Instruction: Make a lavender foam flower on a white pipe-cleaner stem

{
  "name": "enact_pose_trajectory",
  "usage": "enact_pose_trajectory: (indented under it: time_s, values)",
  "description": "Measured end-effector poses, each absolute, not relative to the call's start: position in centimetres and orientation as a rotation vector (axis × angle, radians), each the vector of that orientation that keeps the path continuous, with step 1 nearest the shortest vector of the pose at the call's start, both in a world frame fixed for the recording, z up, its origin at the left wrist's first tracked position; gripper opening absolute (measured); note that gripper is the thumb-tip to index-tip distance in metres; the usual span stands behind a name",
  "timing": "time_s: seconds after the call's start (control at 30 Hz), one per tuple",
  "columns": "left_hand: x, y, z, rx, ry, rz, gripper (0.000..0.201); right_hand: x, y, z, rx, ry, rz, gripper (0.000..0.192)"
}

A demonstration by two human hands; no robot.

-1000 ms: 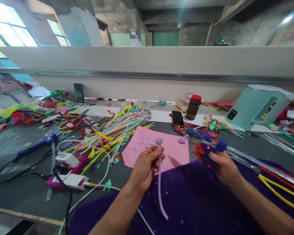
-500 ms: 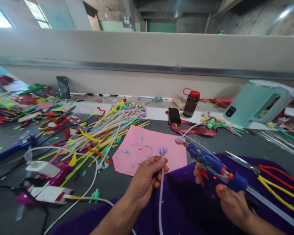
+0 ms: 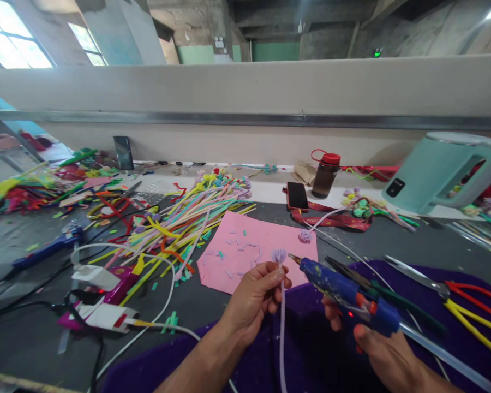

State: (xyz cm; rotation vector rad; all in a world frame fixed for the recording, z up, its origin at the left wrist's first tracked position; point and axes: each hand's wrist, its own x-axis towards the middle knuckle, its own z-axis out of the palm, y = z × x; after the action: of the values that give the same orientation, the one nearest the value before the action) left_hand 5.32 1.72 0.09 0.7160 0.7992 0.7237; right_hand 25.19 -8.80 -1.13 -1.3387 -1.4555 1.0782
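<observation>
**Glue gun (image 3: 331, 279) levelled at lilac stem (image 3: 282, 333)**

We see the left hand (image 3: 251, 295), its grip pinched on the lilac stem below the tufted head (image 3: 279, 255), before the pink sheet (image 3: 272, 236) on the worktop (image 3: 22, 341). The right hand's (image 3: 387, 349) grip wraps the glue gun, nozzle (image 3: 295, 258) at the tuft's edge; contact we cannot confirm.

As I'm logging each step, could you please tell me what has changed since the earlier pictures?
The right hand has moved the glue gun left, from beside the lilac flower on the pink sheet to close beside the head of the tufted lilac stem. Nothing was grasped or released; the left hand still pinches the stem, and flower and sheet stayed put.
</observation>
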Motion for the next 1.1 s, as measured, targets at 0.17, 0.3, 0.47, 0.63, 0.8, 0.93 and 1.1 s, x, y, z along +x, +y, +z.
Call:
enact_pose_trajectory:
  time_s: [0.17, 0.3, 0.47, 0.63, 0.8, 0.93, 1.1]
  values:
    - [5.3, 1.7, 0.0, 0.747, 0.814, 0.747, 0.02, 25.6, -9.0, -2.2, -1.508, -1.445, 0.911, 0.047]
    - [5.4, 1.8, 0.2, 0.767, 0.842, 0.742, 0.021, 25.5, -8.7, -2.2, -1.545, -1.491, 0.812, 0.044]
    - [5.4, 1.7, 0.1, 0.825, 0.833, 0.755, 0.021, 25.4, -8.6, -2.5, -1.561, -1.47, 0.747, 0.042]
    - [5.3, 1.6, 0.0, 0.887, 0.82, 0.79, 0.021, 25.6, -8.7, -3.0, -1.595, -1.529, 0.737, 0.042]
    - [5.3, 1.5, 0.3, 0.894, 0.824, 0.788, 0.022, 25.3, -8.5, -2.2, -1.585, -1.609, 0.624, 0.037]
    - [5.3, 1.5, 0.5, 0.884, 0.829, 0.779, 0.021, 25.1, -8.3, -1.7, -1.568, -1.648, 0.59, 0.038]
    - [5.4, 1.4, 0.7, 0.892, 0.833, 0.778, 0.021, 25.0, -8.3, -1.8, -1.575, -1.643, 0.599, 0.04]
